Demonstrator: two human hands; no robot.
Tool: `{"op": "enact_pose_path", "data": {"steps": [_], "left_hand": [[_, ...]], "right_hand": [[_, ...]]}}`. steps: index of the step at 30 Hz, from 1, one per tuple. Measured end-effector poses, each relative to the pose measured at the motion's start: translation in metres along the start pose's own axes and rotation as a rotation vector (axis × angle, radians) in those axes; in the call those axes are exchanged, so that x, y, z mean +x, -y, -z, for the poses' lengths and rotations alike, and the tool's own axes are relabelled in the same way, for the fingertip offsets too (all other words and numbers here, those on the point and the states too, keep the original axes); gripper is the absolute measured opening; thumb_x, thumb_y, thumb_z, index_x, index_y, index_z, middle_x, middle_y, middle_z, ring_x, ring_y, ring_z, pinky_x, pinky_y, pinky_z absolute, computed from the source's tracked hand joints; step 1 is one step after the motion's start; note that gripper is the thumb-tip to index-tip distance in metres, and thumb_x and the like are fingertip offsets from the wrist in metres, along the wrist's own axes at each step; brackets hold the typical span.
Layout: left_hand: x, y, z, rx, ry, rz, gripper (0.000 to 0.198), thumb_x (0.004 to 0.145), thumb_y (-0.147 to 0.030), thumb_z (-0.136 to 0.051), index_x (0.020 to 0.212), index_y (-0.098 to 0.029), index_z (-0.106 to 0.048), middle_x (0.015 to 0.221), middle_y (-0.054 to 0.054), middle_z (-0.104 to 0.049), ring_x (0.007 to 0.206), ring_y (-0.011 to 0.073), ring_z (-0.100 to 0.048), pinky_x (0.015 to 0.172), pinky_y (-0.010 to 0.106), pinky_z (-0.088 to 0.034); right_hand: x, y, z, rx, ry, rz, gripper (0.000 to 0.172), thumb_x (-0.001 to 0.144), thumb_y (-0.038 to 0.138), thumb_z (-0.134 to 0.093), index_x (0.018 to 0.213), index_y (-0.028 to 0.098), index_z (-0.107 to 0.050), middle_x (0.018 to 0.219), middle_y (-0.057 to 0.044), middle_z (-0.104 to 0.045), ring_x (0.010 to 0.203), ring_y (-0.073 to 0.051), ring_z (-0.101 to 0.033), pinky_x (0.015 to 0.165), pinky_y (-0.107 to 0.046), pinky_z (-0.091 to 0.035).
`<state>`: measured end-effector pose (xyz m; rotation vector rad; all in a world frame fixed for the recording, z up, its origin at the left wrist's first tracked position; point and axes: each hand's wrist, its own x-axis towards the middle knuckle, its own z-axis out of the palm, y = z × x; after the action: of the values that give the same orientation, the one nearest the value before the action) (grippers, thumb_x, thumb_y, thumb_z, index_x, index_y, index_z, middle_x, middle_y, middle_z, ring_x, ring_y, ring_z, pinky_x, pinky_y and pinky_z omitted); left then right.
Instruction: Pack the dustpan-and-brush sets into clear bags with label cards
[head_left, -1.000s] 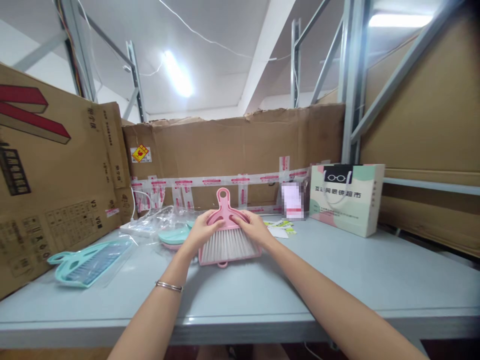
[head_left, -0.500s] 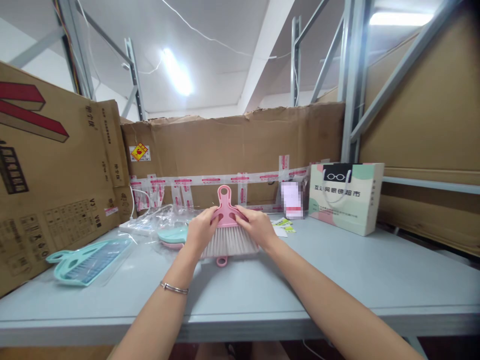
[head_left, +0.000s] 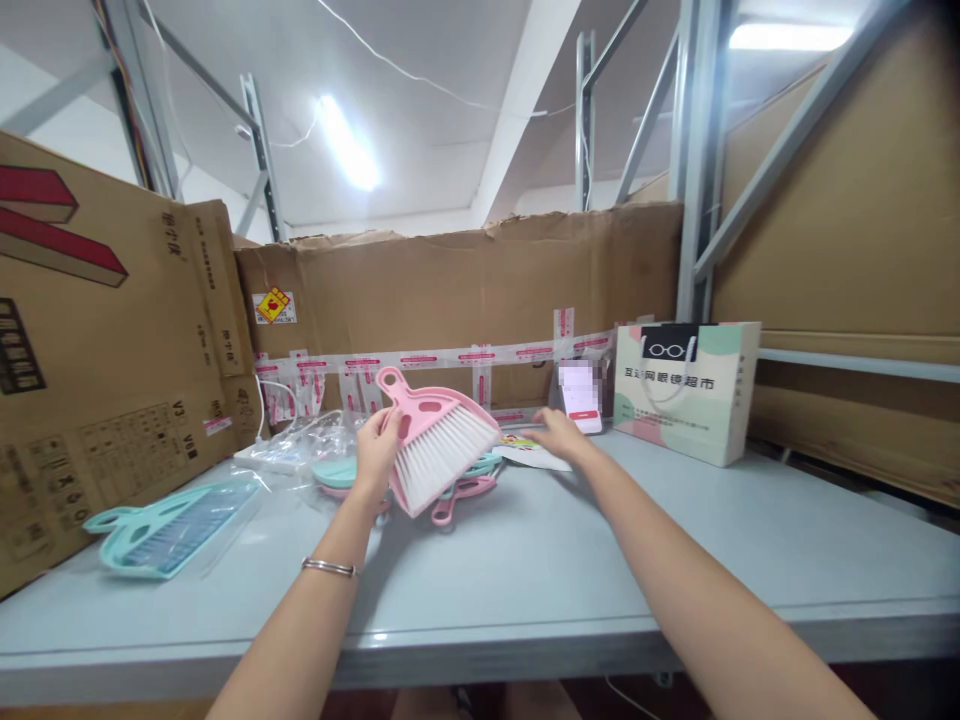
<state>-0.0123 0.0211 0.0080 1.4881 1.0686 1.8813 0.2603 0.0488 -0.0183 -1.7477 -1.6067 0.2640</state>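
Note:
A pink dustpan and brush set (head_left: 441, 440) is held up in front of me, tilted, its white bristles facing me. My left hand (head_left: 377, 445) is closed around the pink set near its handle. Over to the right, my right hand (head_left: 561, 437) has let its fingers spread above a sheet of printed paper (head_left: 529, 456); whether it touches the paper I cannot tell. Behind and below the held set lie more pink and mint pieces, among them a pink handle (head_left: 459, 497) and a mint piece (head_left: 335, 472), partly hidden.
A bagged mint dustpan set (head_left: 169, 530) lies on the grey table (head_left: 450, 590) at left. Clear plastic wrapping (head_left: 311, 440) is behind it. A phone (head_left: 581, 397) leans against the back cardboard (head_left: 450, 290). A paper bag (head_left: 686, 395) stands right; a large carton (head_left: 112, 370) stands left.
My right hand has let go of the pink set and moved right to the paper. The set, now in my left hand alone, has swung from upright to tilted.

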Motion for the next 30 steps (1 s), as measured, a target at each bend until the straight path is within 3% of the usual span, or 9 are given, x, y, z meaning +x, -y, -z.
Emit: {"op": "enact_pose_path", "data": {"steps": [4,7,11,15,18,20,22,26,30], "left_hand": [[0.007,0.010,0.003,-0.113,-0.163,0.023,0.037,0.062,-0.045,-0.064,0.080,-0.012,-0.065,0.073,0.003,-0.064,0.069,0.0134,-0.056,0.067,0.025,-0.042],[0.007,0.011,0.003,-0.132,-0.165,0.029,0.037,0.062,-0.045,-0.065,0.079,-0.012,-0.064,0.073,0.003,-0.063,0.069,0.0137,-0.056,0.068,0.025,-0.042],[0.006,0.009,0.002,-0.123,-0.179,0.018,0.036,0.062,-0.045,-0.065,0.078,-0.012,-0.064,0.073,0.003,-0.064,0.070,0.0145,-0.056,0.068,0.026,-0.043],[0.007,0.009,0.004,-0.132,-0.195,0.027,0.035,0.062,-0.045,-0.064,0.078,-0.013,-0.063,0.071,0.001,-0.062,0.069,0.0131,-0.055,0.066,0.024,-0.041],[0.008,0.012,0.006,-0.158,-0.237,0.074,0.034,0.063,-0.045,-0.063,0.077,-0.014,-0.062,0.069,0.000,-0.060,0.064,0.0109,-0.053,0.062,0.023,-0.040],[0.008,0.014,0.006,-0.179,-0.271,0.151,0.036,0.061,-0.046,-0.064,0.075,-0.013,-0.061,0.065,-0.001,-0.058,0.060,0.0106,-0.052,0.059,0.024,-0.040],[0.006,0.016,0.005,-0.207,-0.284,0.231,0.039,0.058,-0.048,-0.066,0.072,-0.013,-0.060,0.062,0.000,-0.058,0.058,0.0114,-0.053,0.057,0.025,-0.041],[0.001,0.017,-0.001,-0.301,-0.238,0.298,0.044,0.052,-0.049,-0.070,0.072,-0.011,-0.060,0.064,0.002,-0.061,0.060,0.0135,-0.057,0.058,0.027,-0.044],[-0.003,0.013,-0.008,-0.314,-0.234,0.271,0.042,0.054,-0.047,-0.071,0.074,-0.011,-0.061,0.066,0.001,-0.061,0.061,0.0126,-0.056,0.059,0.026,-0.044]], "right_hand": [[0.002,-0.026,-0.007,-0.399,0.242,-0.086,0.072,0.057,0.052,-0.071,0.118,0.017,-0.055,0.126,-0.018,-0.049,0.118,-0.033,-0.044,0.091,-0.040,-0.036],[-0.001,-0.022,-0.012,-0.375,0.253,0.025,0.057,0.059,0.048,-0.070,0.110,0.025,-0.062,0.120,-0.011,-0.057,0.115,-0.031,-0.046,0.092,-0.042,-0.033],[0.003,-0.017,-0.012,-0.206,0.191,0.025,0.013,0.066,0.030,-0.066,0.071,0.019,-0.071,0.085,-0.009,-0.069,0.095,-0.027,-0.060,0.087,-0.038,-0.037],[0.008,-0.012,-0.001,-0.001,0.049,-0.034,0.016,0.075,0.026,-0.056,0.078,0.016,-0.069,0.079,-0.008,-0.069,0.084,-0.022,-0.063,0.075,-0.031,-0.044],[0.002,0.004,0.013,0.669,0.027,-0.065,0.011,0.076,0.024,-0.057,0.079,0.016,-0.065,0.074,-0.004,-0.068,0.071,-0.014,-0.063,0.067,-0.025,-0.048],[-0.010,0.022,0.019,1.180,0.150,-0.022,0.006,0.070,0.020,-0.065,0.075,0.016,-0.063,0.073,-0.002,-0.068,0.066,-0.011,-0.063,0.064,-0.021,-0.050],[-0.026,0.042,0.018,1.402,0.322,0.056,0.014,0.067,0.018,-0.069,0.080,0.017,-0.064,0.076,-0.001,-0.069,0.064,-0.009,-0.063,0.060,-0.018,-0.050],[-0.054,0.074,-0.009,1.327,0.484,0.044,0.025,0.061,0.020,-0.073,0.084,0.015,-0.065,0.077,-0.002,-0.070,0.063,-0.010,-0.065,0.058,-0.019,-0.052],[-0.062,0.084,-0.041,1.110,0.301,-0.029,0.020,0.055,0.022,-0.076,0.067,0.013,-0.061,0.059,0.002,-0.064,0.046,-0.008,-0.055,0.047,-0.020,-0.048]]}}
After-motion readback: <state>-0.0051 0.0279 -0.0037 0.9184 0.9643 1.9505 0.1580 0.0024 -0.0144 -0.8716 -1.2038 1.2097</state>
